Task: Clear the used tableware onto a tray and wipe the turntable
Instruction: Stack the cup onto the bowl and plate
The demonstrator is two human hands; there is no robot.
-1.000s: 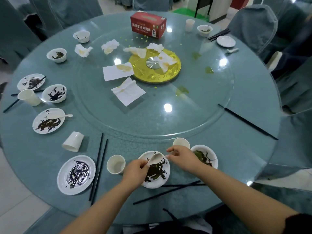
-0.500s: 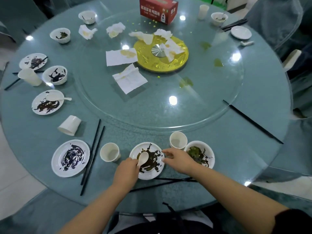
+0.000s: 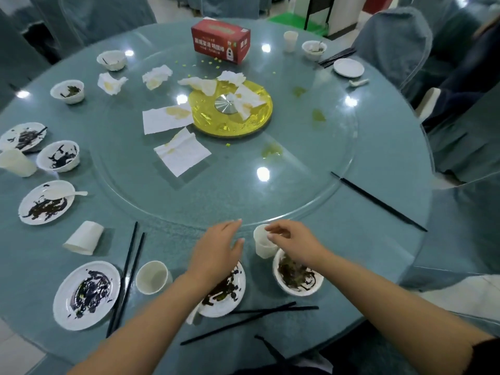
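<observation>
Plate smeared with dark sauce; left hand grip wide, right hand grip on cup.

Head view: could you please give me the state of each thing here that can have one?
Left hand: open, over the near plate.
Right hand: fingers at the rim of an upright cup.
Near plate: sauce-smeared.
Near bowl: dirty, upright.
Cup by the chopsticks: upright, empty.
Left cup: tipped on its side.
Tissue box: closed side showing.
Napkins: stained, on the turntable.
</observation>
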